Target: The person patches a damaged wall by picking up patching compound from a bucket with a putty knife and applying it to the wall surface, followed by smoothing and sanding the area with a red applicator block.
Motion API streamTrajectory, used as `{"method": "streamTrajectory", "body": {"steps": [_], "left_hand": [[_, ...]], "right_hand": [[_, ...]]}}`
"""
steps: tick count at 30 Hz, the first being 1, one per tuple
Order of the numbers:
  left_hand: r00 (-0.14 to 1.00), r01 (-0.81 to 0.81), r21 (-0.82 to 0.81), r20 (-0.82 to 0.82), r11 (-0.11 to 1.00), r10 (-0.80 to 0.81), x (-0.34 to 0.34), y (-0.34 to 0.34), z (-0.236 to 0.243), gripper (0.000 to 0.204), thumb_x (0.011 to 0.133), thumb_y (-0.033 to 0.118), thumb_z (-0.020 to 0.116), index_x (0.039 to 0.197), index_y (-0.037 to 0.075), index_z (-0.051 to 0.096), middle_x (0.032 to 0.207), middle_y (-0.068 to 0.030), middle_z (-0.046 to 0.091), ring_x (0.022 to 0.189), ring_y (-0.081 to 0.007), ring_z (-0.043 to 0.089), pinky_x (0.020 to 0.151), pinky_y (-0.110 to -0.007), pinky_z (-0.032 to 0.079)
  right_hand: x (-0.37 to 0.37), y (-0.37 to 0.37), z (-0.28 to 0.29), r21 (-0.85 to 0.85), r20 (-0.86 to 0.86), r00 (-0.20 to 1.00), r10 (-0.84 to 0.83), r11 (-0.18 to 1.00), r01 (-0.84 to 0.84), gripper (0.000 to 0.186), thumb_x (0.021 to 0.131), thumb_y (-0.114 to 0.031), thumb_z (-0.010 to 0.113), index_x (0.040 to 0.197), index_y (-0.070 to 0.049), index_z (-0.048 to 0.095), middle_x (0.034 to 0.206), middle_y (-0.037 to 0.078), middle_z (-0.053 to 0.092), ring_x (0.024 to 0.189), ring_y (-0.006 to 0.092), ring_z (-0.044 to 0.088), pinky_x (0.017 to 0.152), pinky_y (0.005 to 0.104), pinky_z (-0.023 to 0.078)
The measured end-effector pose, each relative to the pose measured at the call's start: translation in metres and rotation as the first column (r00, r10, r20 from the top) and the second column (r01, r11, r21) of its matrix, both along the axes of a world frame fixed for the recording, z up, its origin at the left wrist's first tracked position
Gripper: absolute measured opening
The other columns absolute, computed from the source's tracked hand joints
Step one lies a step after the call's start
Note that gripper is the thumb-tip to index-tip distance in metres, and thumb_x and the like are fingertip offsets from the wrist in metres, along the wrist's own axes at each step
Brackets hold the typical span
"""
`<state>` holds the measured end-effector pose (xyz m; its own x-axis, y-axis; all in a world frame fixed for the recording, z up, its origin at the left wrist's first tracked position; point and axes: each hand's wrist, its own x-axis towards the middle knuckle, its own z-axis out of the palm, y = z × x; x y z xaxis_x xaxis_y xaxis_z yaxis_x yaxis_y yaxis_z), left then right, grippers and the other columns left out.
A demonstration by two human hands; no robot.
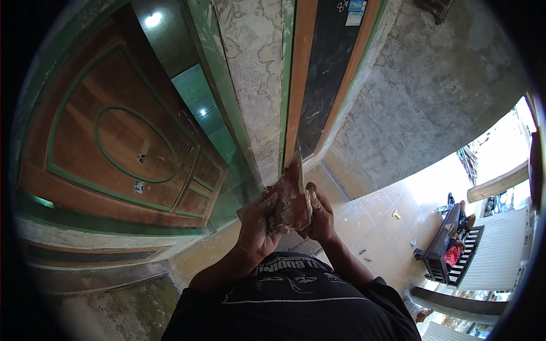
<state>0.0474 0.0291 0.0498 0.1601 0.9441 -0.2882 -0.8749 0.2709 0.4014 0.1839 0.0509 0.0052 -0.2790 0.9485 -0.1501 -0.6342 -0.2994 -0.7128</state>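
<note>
In front of my chest, both hands hold a folded reddish-brown sheet [291,196] that looks like worn sandpaper. Whitish dust and crusts cover it, and a pale edge runs up to its pointed top. My left hand [260,224] is closed on its left side, with the thumb pressed on the face. On the opposite edge, my right hand [319,216] grips with the fingers bent round it. Dust whitens the fingers of both hands. The sheet's back side is hidden.
A brown door [85,136] with green trim stands open at the left. Ahead is a patchy plastered wall strip [256,74] beside a wood-framed dark panel [333,68]. Small scraps lie on the tiled floor [375,221]. A person [465,223] is on a dark bench [435,258] at the right.
</note>
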Motion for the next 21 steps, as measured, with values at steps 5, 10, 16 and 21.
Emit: {"method": "streamTrajectory", "body": {"steps": [5, 10, 16, 21], "left_hand": [[0.958, 0.045, 0.101, 0.278, 0.994, -0.071, -0.018, 0.002, 0.007, 0.026, 0.093, 0.014, 0.044, 0.114, -0.001, 0.047, 0.091, -0.0110, 0.060, 0.071, -0.0157, 0.064, 0.055, -0.023, 0.055], [0.993, -0.055, 0.525, 0.117, 0.849, -0.008, -0.055, 0.015, -0.010, 0.025, 0.093, 0.013, 0.044, 0.114, 0.000, 0.046, 0.096, -0.0117, 0.059, 0.079, -0.0189, 0.063, 0.066, -0.029, 0.056], [0.579, -0.446, 0.484, -0.485, 0.752, 0.656, -0.042, 0.014, 0.022, 0.022, 0.086, 0.001, 0.054, 0.107, -0.003, 0.048, 0.098, -0.0097, 0.058, 0.088, -0.0138, 0.056, 0.076, -0.027, 0.048], [0.419, -0.356, 0.552, -0.628, 0.754, 0.656, -0.035, 0.005, 0.000, 0.023, 0.085, 0.000, 0.054, 0.108, -0.003, 0.048, 0.101, -0.0104, 0.057, 0.090, -0.0144, 0.056, 0.079, -0.029, 0.047]], "right_hand": [[0.010, 0.000, -0.002, 0.321, 0.184, 0.971, 0.149, 0.925, -0.203, 0.035, 0.097, -0.039, 0.034, 0.086, -0.007, 0.041, 0.058, 0.006, 0.048, 0.035, 0.0093, 0.040, 0.031, 0.0216, 0.030], [0.030, -0.008, -0.008, 0.256, 0.379, 0.924, 0.046, 0.955, -0.153, 0.032, 0.097, -0.036, 0.036, 0.095, -0.005, 0.044, 0.057, 0.004, 0.046, 0.036, 0.0078, 0.039, 0.031, 0.0218, 0.031], [0.059, -0.027, 0.018, 0.215, 0.438, 0.897, -0.055, 0.976, -0.045, 0.028, 0.090, -0.026, 0.055, 0.098, -0.001, 0.045, 0.058, 0.004, 0.052, 0.046, 0.0089, 0.046, 0.042, 0.0222, 0.034], [0.066, -0.032, 0.032, 0.255, 0.734, 0.673, -0.090, 0.955, -0.150, 0.012, 0.084, -0.007, 0.056, 0.090, 0.002, 0.051, 0.063, 0.011, 0.061, 0.055, 0.0136, 0.056, 0.053, 0.0271, 0.042]]}}
